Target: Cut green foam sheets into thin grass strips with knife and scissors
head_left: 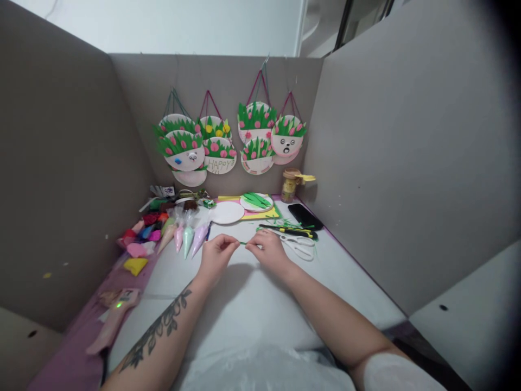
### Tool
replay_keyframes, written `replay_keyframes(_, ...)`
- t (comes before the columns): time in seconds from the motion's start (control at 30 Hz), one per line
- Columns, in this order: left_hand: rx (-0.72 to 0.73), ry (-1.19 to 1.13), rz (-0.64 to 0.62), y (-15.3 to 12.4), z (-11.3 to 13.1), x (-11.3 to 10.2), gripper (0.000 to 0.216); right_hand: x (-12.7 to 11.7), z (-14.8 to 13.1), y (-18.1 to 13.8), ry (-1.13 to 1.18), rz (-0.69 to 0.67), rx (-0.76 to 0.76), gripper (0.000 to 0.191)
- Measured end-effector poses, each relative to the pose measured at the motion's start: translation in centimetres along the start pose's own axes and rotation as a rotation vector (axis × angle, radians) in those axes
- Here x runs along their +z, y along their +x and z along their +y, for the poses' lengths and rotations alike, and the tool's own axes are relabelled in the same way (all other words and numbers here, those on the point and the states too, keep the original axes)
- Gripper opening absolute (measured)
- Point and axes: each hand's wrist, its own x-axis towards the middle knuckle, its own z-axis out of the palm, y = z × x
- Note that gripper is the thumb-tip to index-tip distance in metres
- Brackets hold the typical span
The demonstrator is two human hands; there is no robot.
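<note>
My left hand (217, 255) and my right hand (267, 251) meet over the white table (244, 293), fingers pinched. Between them runs a thin green strip (243, 243), each hand pinching one end. Just right of my right hand lie white-handled scissors (300, 245) and a yellow-black cutter (290, 231). Behind the hands sit a blank white paper plate (227, 213) and a plate with green paper grass cut-outs (256, 201) on yellow paper.
Pastel piping bags (188, 238) and bright clay lumps (143, 233) lie at the left. A black phone (305, 216) and a small jar (290, 184) sit at the back right. Several decorated plates (220, 144) hang on the grey cardboard wall enclosing the desk.
</note>
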Motion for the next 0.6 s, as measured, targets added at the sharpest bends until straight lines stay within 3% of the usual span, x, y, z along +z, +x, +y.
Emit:
replay_keyframes(0.23,-0.085,-0.235,-0.009,0.4,-0.2,0.1,0.034,0.1,0.0,0.0,0.079,-0.022,0.032,0.013)
replay_keyframes(0.43,-0.145,-0.282,0.092,1.2,-0.9,-0.7,0.039,0.2,0.8,0.0,0.114,-0.007,0.165,0.015)
replay_keyframes(0.6,-0.152,-0.179,-0.158,0.4,-1.4,0.7,0.028,0.6,0.5,0.0,0.269,-0.015,0.224,0.014)
